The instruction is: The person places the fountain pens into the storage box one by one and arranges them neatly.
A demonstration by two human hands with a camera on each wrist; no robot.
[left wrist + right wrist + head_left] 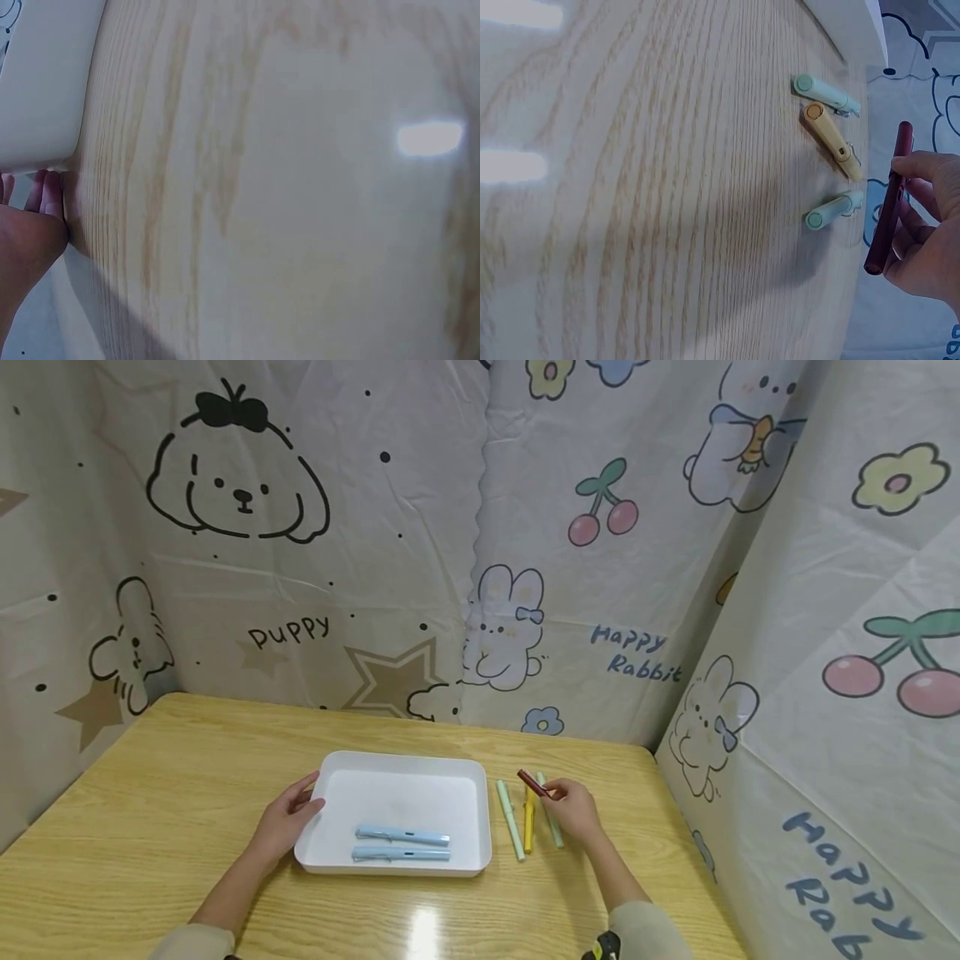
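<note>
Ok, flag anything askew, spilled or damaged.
Nothing looks spilled or damaged. Only the yellow pen looks slightly askew, slanting differently from the green pens on either side, beside the white tray.

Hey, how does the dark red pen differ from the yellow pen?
The dark red pen is a deep maroon; the yellow pen is much brighter. The right hand holds the dark red pen up, while the yellow pen lies on the table. Both are slim and outside the white tray.
</note>
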